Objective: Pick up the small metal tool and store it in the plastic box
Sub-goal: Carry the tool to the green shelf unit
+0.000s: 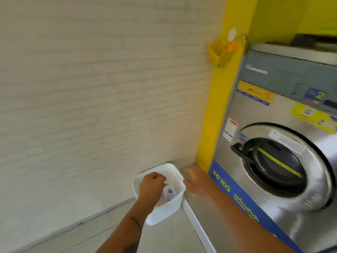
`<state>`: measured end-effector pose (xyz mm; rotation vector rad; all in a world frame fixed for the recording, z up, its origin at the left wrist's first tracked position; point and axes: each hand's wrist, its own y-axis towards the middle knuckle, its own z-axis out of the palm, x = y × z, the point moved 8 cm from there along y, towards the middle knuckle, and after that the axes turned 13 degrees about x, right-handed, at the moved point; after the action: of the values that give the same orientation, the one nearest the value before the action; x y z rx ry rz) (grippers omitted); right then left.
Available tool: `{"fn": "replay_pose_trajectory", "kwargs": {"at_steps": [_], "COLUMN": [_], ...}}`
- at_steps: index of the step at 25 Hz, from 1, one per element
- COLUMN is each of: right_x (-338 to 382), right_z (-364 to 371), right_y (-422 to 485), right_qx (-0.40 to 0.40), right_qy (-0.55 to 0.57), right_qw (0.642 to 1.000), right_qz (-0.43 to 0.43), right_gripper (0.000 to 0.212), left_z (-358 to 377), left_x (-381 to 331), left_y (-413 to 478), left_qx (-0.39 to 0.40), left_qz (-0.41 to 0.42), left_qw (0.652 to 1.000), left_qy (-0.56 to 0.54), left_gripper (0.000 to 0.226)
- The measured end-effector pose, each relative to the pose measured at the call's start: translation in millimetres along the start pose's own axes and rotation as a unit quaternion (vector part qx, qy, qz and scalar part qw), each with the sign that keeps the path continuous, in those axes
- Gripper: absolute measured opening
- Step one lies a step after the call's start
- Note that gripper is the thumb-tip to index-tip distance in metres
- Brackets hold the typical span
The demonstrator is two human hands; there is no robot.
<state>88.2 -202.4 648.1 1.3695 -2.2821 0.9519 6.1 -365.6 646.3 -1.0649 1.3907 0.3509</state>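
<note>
A white plastic box (171,205) stands on the floor by the wall, left of the washer's base. My left hand (150,187) hovers over the box's opening with its fingers pinched on a small dark metal tool (166,184), whose tip pokes out above the inside. A purple-capped bottle (42,193) lies in the box under the hand. My right hand (196,181) is just right of the box, fingers spread and blurred, holding nothing.
A steel front-loading washing machine (284,161) with a round door fills the right side on a raised step with a white edge (197,223). A yellow pillar (215,106) carries a small yellow basket (224,50). A pale brick wall is on the left.
</note>
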Motion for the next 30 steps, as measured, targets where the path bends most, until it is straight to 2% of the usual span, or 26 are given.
{"fn": "replay_pose_trajectory", "kwargs": {"at_steps": [2, 5, 8, 18, 26, 30], "right_x": [56, 153, 261, 598, 816, 911], "right_z": [17, 56, 109, 361, 569, 671], "right_y": [-14, -34, -56, -185, -272, -290], "right_qx": [0.002, 0.028, 0.060, 0.169, 0.284, 0.327], "right_qy": [0.012, 0.003, 0.007, 0.001, -0.043, -0.061], "right_qw": [0.999, 0.992, 0.975, 0.902, 0.810, 0.767], "right_qz": [-0.048, -0.126, -0.212, -0.397, -0.511, -0.549], "right_gripper": [0.051, 0.038, 0.034, 0.027, 0.024, 0.030], "left_z": [-53, -145, -242, -554, -731, -821], "left_x": [10, 29, 50, 182, 283, 305], "left_y": [-39, -107, -185, -453, -646, -700], "left_qx": [-0.029, -0.077, -0.118, -0.348, -0.552, -0.613], "left_qz": [-0.010, -0.016, 0.028, 0.107, 0.049, 0.007], "left_qw": [0.992, 0.949, 0.913, 0.844, 0.763, 0.743], "left_qy": [-0.119, -0.305, -0.390, -0.393, -0.333, -0.268], "left_gripper": [0.022, 0.015, 0.011, 0.022, 0.023, 0.023]}}
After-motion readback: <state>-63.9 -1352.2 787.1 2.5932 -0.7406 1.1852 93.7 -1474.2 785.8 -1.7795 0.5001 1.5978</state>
